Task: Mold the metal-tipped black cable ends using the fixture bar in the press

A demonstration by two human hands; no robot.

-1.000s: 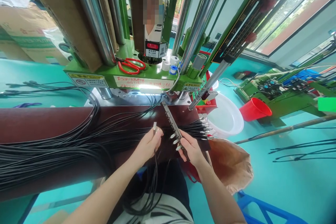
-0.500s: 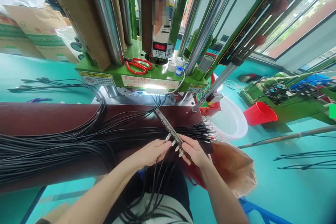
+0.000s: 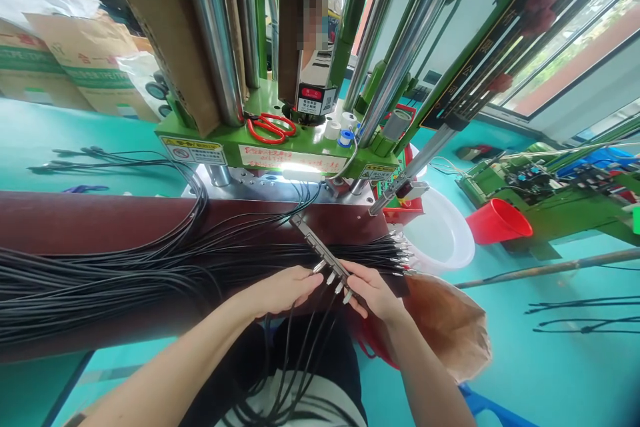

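Observation:
My right hand [image 3: 373,290] is wrapped round the near end of a long narrow metal bar [image 3: 314,241], held at a slant above the table. Several silvery cable plugs [image 3: 332,277] stick out from the bar's near side, their black cables [image 3: 306,347] hanging down onto my lap. At the leftmost plug, my left hand [image 3: 290,290] is closed, thumb and fingertips pinching a cable connector [image 3: 319,267] against or close to the bar; whether it is fully seated I cannot tell. Beneath the bar lies a bundle of black cables [image 3: 370,252] with metal ends pointing right.
A green press [image 3: 200,130] stands behind the brown table [image 3: 90,220], with red-handled scissors [image 3: 273,128] on its ledge. More cables [image 3: 100,293] spread left. A paper bag [image 3: 450,327], a white tub [image 3: 470,250] and a red bucket [image 3: 500,221] are at right. Behind the press is a person.
My left hand has shifted slightly left from the bar, still pinching the connector. The right hand keeps its hold on the bar. The whole view has moved a little.

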